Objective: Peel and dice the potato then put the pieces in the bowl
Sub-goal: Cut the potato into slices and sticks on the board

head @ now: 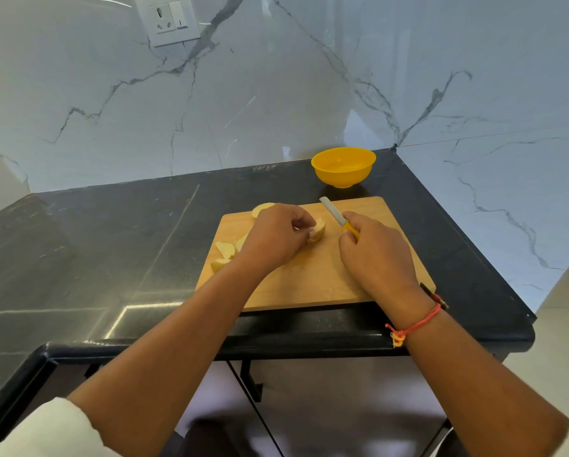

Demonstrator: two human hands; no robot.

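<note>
On the wooden cutting board [322,278], my left hand [275,237] pinches a pale peeled potato piece [317,229] with curled fingers. To its right, my right hand [374,250] grips the yellow handle of a small knife [334,212]; the blade points up and away, lifted off the potato. Several cut potato pieces [224,253] lie at the board's left edge, partly hidden by my left wrist. Another potato slice [261,208] lies at the board's far left corner. The yellow bowl [343,166] stands behind the board and looks empty.
The board lies on a dark stone counter [111,258] set in a corner of white marble walls. A wall socket [167,23] is at the upper left. The counter's front edge runs just below the board, with open floor under it.
</note>
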